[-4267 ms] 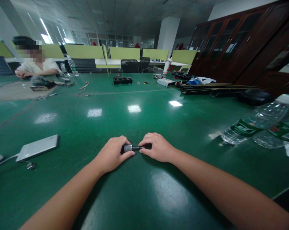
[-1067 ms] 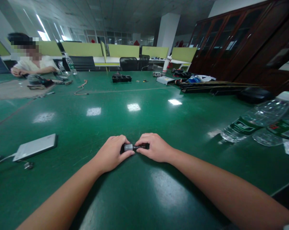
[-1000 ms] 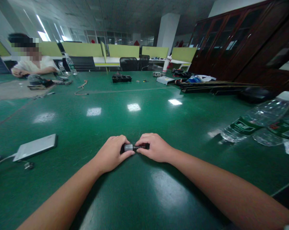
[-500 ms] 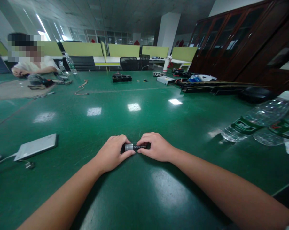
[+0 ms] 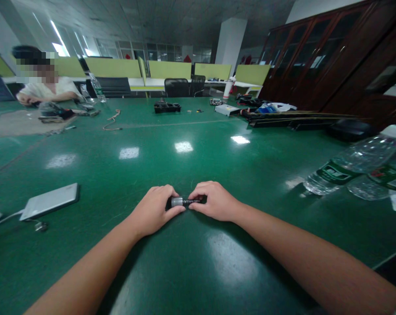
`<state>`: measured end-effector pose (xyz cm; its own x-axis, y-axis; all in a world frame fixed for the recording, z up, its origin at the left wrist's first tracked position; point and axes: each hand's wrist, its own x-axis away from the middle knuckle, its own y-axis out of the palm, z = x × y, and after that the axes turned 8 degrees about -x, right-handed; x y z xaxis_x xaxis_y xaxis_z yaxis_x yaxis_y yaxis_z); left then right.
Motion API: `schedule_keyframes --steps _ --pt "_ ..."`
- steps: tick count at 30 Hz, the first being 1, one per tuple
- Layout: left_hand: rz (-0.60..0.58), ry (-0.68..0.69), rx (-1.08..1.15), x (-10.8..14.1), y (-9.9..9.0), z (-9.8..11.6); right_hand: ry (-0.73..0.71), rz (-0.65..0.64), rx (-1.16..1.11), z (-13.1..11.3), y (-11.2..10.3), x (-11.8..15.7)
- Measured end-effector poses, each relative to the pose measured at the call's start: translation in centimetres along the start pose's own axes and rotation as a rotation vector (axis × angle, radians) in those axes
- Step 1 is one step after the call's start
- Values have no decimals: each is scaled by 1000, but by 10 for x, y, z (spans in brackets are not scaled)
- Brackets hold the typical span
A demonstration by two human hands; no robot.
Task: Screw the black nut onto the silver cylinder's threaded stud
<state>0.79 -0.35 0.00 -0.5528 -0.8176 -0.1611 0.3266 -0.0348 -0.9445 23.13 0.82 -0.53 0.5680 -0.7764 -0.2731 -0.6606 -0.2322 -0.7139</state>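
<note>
A small silver cylinder with a dark ridged shaft point(image 5: 177, 201) lies level between my two hands, low over the green tabletop point(image 5: 171, 166). My left hand point(image 5: 154, 210) curls around the cylinder's left end, thumb in front and fingers behind. Thumb and forefinger of my right hand point(image 5: 214, 201) pinch the shaft at its right side. Part of the cylinder is hidden by my left fingers, and the shaft's tip is partly covered by my right ones. Whether the piece touches the table, I cannot tell.
On the left lies a flat silver box point(image 5: 50, 201) with a white cable. Two plastic bottles point(image 5: 339, 173) stand at the right. Farther back are a black tray point(image 5: 167, 107), a silver case point(image 5: 227, 109) and long dark strips point(image 5: 290, 117). A person point(image 5: 50, 89) sits at the far left.
</note>
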Motion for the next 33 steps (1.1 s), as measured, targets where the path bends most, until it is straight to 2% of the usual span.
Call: schedule_keyframes --steps 33 --pt "10 -37 8 1 -1 -2 62 4 -7 5 -8 2"
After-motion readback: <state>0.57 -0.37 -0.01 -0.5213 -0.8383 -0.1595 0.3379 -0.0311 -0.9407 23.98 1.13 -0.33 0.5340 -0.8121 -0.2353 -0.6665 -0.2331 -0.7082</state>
